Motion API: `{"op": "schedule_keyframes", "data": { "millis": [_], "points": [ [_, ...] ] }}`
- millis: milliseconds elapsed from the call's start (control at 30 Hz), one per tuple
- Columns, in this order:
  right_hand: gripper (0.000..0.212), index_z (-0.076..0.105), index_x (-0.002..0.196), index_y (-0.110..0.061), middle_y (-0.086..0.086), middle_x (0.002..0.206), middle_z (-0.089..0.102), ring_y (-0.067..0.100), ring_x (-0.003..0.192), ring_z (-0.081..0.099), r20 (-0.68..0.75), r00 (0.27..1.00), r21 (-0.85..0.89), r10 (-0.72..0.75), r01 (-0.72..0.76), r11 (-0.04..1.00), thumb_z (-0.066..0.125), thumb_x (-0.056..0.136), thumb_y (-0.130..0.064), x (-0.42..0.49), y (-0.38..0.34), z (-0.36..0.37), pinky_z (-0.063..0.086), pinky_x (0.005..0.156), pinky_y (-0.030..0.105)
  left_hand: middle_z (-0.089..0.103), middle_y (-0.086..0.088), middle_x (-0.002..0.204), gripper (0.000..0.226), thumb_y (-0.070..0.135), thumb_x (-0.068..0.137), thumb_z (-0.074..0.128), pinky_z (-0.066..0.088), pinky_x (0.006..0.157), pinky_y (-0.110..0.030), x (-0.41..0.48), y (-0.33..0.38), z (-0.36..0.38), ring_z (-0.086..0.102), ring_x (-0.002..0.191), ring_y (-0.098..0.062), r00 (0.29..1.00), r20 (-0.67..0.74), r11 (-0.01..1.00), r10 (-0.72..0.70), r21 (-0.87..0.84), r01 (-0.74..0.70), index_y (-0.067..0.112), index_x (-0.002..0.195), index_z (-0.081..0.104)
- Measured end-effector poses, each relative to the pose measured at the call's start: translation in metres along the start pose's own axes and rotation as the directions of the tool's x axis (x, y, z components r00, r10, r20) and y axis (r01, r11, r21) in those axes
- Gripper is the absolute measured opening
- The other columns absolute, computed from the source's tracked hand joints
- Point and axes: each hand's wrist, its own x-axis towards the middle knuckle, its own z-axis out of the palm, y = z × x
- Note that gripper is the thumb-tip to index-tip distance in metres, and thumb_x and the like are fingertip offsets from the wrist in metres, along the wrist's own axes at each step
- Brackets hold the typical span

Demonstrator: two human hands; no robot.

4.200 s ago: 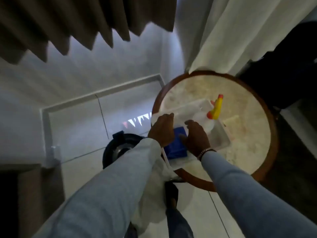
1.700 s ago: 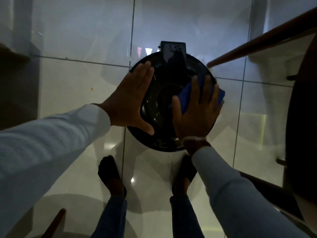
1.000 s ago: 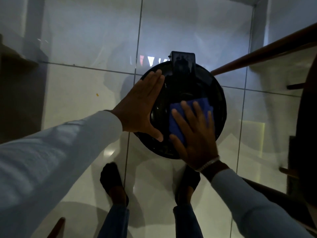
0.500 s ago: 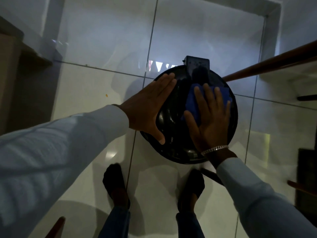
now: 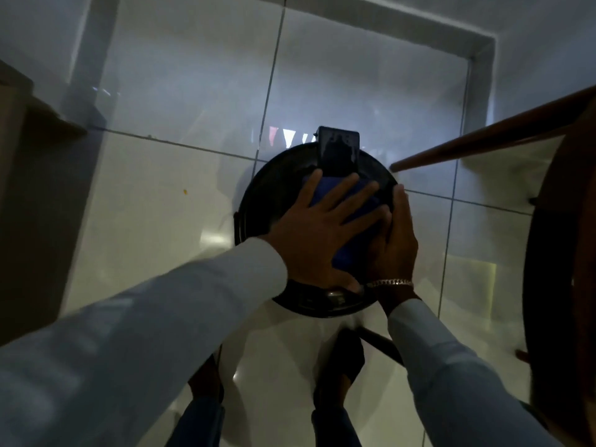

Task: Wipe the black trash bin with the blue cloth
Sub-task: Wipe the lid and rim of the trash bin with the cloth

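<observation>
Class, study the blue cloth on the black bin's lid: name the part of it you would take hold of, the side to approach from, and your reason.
Grip the blue cloth at its far edge beside the bin's rear hinge block, coming from above. It lies flat on the bin lid under the left hand, whose spread fingers leave that edge showing; the right hand blocks the right side.

Left hand (image 5: 314,240) has moved off the bin's (image 5: 258,201) left rim and now lies flat, fingers spread, on the cloth (image 5: 358,204). Right hand (image 5: 395,240) has slid off the cloth to the lid's right edge, beside it. Cloth has shifted up toward the hinge tab (image 5: 338,150). Camera has moved closer.
</observation>
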Motion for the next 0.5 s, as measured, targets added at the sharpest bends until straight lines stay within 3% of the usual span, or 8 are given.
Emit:
{"op": "schedule_keyframes", "data": {
  "millis": [67,167,267,400,500],
  "points": [
    [0.044,0.032,0.144,-0.006,0.015,0.154,0.033,0.027,0.145,0.025,-0.014,0.999,-0.061,-0.039,0.038,0.997,0.039,0.100,-0.012,0.003,0.008,0.007,0.024,0.119,0.052,0.005,-0.005,0.163,0.095,0.076,0.076,0.041,0.000,0.115,-0.066,0.002,-0.013,0.011,-0.001,0.149,-0.032,1.000,-0.023,0.994,0.014,0.107,-0.011,0.029,0.151,0.005],
    [0.045,0.035,0.142,-0.004,0.016,0.152,0.035,0.028,0.145,0.026,-0.030,0.993,-0.126,-0.110,0.106,0.986,0.037,0.098,-0.017,0.003,0.014,0.013,0.024,0.120,0.050,0.018,-0.005,0.160,0.079,0.063,0.083,0.039,0.006,0.115,-0.065,-0.004,-0.028,0.019,0.011,0.148,-0.033,0.996,-0.083,0.992,-0.022,0.122,0.032,0.028,0.150,0.016],
    [0.047,0.035,0.142,-0.002,0.017,0.151,0.036,0.030,0.144,0.027,-0.045,0.987,-0.173,-0.153,0.143,0.975,0.036,0.097,-0.018,0.002,0.017,0.015,0.026,0.118,0.051,0.027,-0.006,0.158,0.075,0.057,0.081,0.043,0.007,0.116,-0.064,-0.002,-0.035,0.018,0.019,0.146,-0.033,0.984,-0.148,0.990,-0.103,0.083,0.117,0.028,0.148,0.025],
    [0.048,0.033,0.143,-0.003,0.017,0.151,0.036,0.031,0.144,0.028,-0.064,0.984,-0.202,-0.167,0.151,0.968,0.036,0.097,-0.018,0.002,0.018,0.016,0.027,0.118,0.053,0.033,-0.006,0.155,0.072,0.052,0.079,0.045,0.012,0.114,-0.064,-0.003,-0.036,0.013,0.025,0.144,-0.033,0.934,-0.209,0.957,-0.288,-0.090,0.275,0.028,0.146,0.032],
    [0.048,0.032,0.143,-0.004,0.017,0.151,0.037,0.031,0.144,0.028,-0.073,0.984,-0.213,-0.163,0.145,0.966,0.037,0.097,-0.018,0.001,0.018,0.017,0.027,0.118,0.052,0.033,-0.008,0.155,0.067,0.053,0.084,0.039,0.012,0.114,-0.064,-0.021,-0.022,0.023,0.023,0.144,-0.035,0.933,-0.232,0.962,-0.274,-0.070,0.266,0.024,0.144,0.036]
  ]
}}
